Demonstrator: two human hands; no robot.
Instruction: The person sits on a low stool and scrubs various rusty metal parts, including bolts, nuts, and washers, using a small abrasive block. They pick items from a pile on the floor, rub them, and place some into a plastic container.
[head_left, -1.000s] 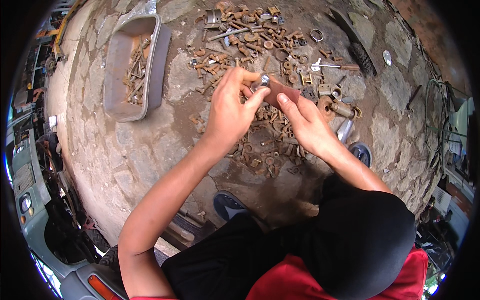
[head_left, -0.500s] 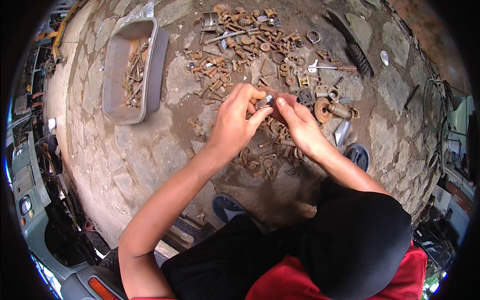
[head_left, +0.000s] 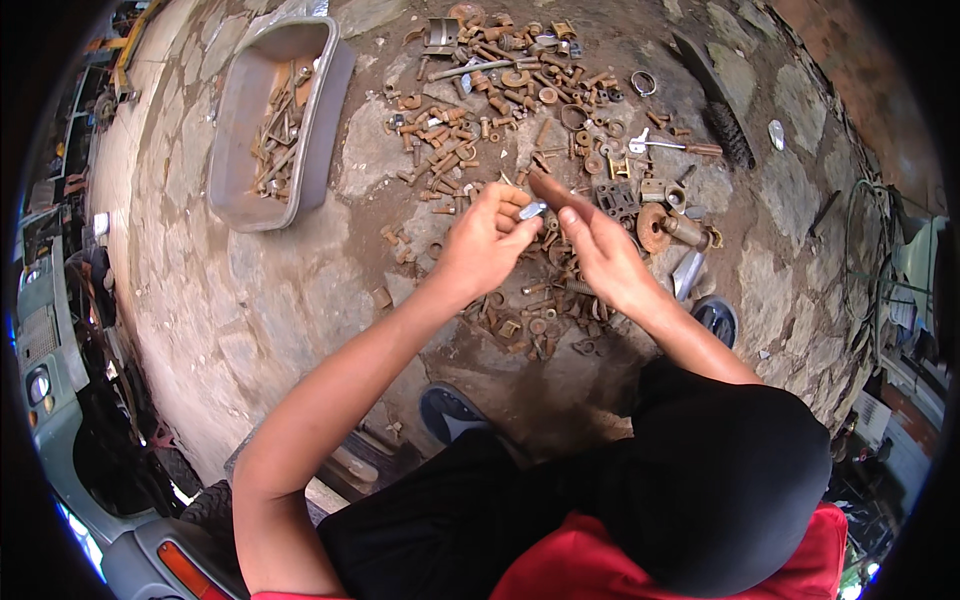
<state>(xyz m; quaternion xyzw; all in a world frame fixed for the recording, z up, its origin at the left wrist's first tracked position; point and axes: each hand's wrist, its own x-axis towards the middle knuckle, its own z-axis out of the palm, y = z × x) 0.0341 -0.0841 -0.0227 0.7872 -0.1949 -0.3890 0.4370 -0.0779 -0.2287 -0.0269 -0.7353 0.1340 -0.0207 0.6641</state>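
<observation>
Above scattered rusty-brown metal hardware point(head_left: 516, 77), the left hand point(head_left: 485, 238) is pinching a small shiny silver metal piece point(head_left: 532, 210), apparently leaving its face exposed; close on its right, the right hand point(head_left: 606, 252) is clamping a thin reddish-brown sheet point(head_left: 557, 194).

Soft daylight falls across the rough stone floor point(head_left: 290, 320), and a grey-green vehicle point(head_left: 62, 310) stands along its left edge.

1. Looks like a vehicle repair yard or workshop.
2. The ground point(head_left: 300, 310) is rough stone paving.
3. Rusty bolts point(head_left: 438, 152) and metal parts point(head_left: 653, 228) spread over its middle, beside a bin point(head_left: 326, 140) holding more.
4. A brush point(head_left: 728, 135) lies toward its upper right corner.
5. A vehicle point(head_left: 48, 440) with headlight point(head_left: 39, 386) stands along its left edge.
</observation>
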